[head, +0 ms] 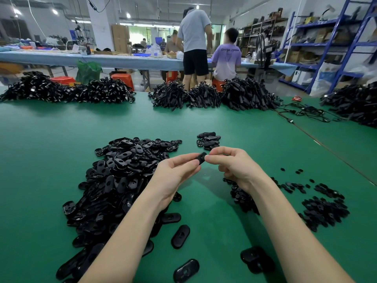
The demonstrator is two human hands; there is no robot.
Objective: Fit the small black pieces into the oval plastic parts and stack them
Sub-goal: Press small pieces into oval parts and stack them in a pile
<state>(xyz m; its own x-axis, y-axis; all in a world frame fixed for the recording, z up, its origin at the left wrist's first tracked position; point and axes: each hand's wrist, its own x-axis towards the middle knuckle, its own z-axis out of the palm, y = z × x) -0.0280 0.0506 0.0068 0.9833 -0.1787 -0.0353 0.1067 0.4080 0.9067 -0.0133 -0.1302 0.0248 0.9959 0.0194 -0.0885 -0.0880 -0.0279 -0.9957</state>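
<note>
One black oval plastic part (201,157) is held above the green table between both hands. My left hand (175,172) pinches its near end, and my right hand (230,162) pinches the far end with thumb and fingertips. Whether a small piece sits in it is hidden by the fingers. A large heap of oval parts (118,176) lies to the left. Small black pieces (322,209) are scattered to the right and under my right wrist. A small stack of oval parts (209,140) sits just beyond my hands.
Loose oval parts (180,236) lie near the front edge of the green table (51,144). Big piles of black cabled items (214,94) line the far edge, with a loose cable (306,113) at the right. People stand at a blue bench behind; blue shelving is at right.
</note>
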